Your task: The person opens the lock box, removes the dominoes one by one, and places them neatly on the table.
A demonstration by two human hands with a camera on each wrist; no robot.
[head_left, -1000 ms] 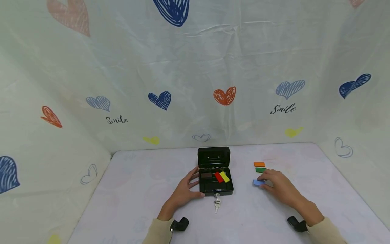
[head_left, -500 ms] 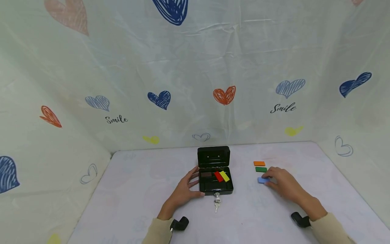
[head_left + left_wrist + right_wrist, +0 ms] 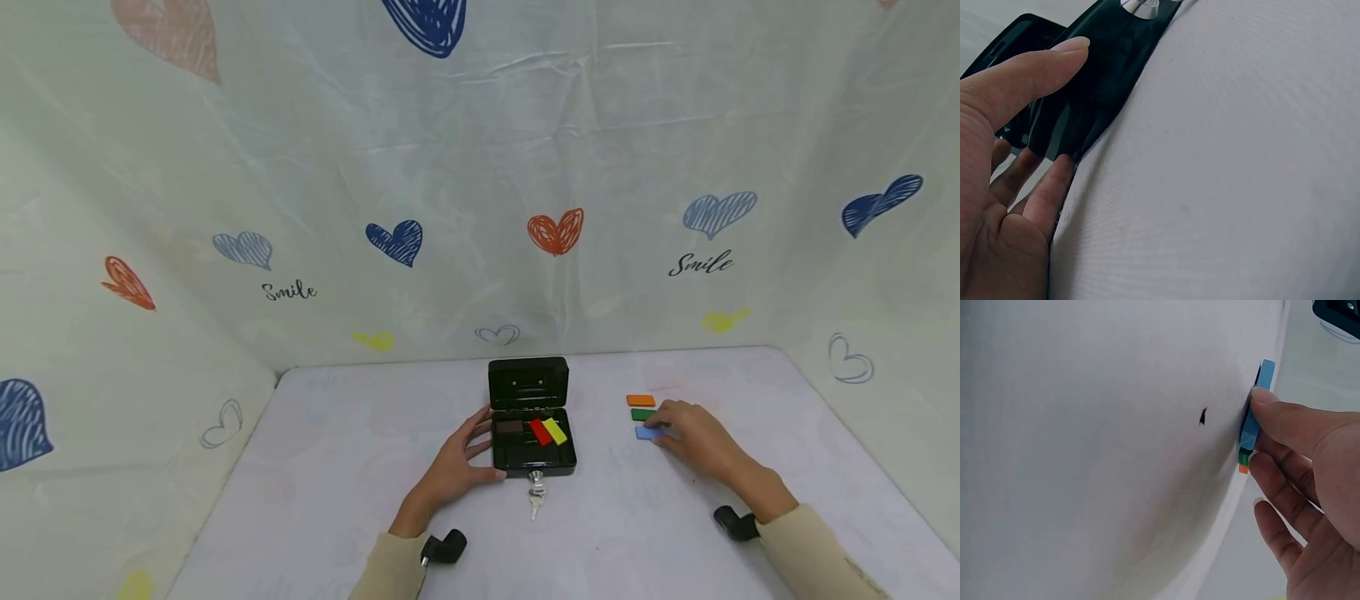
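Observation:
A black metal cash box (image 3: 517, 458) sits mid-table with its lid (image 3: 528, 383) raised. Inside lie a brown block (image 3: 509, 427), a red block (image 3: 540, 432) and a yellow block (image 3: 555, 431). My left hand (image 3: 457, 458) holds the box's left side, its thumb across the front corner in the left wrist view. To the right, my right hand (image 3: 693, 435) pinches a flat blue block (image 3: 1265, 378) close over the table. Just behind it are a green block (image 3: 641, 414) and an orange block (image 3: 641, 400), roughly in a column.
Keys (image 3: 536, 500) hang from the lock at the front of the box. The white-covered table (image 3: 600, 533) meets a heart-printed cloth backdrop (image 3: 465, 292) at its far edge. Black wrist-camera mounts (image 3: 444, 547) stick out beside both forearms.
My right hand has shifted the blue block right and then away from me, up close to the green one. The left hand stays on the cash box.

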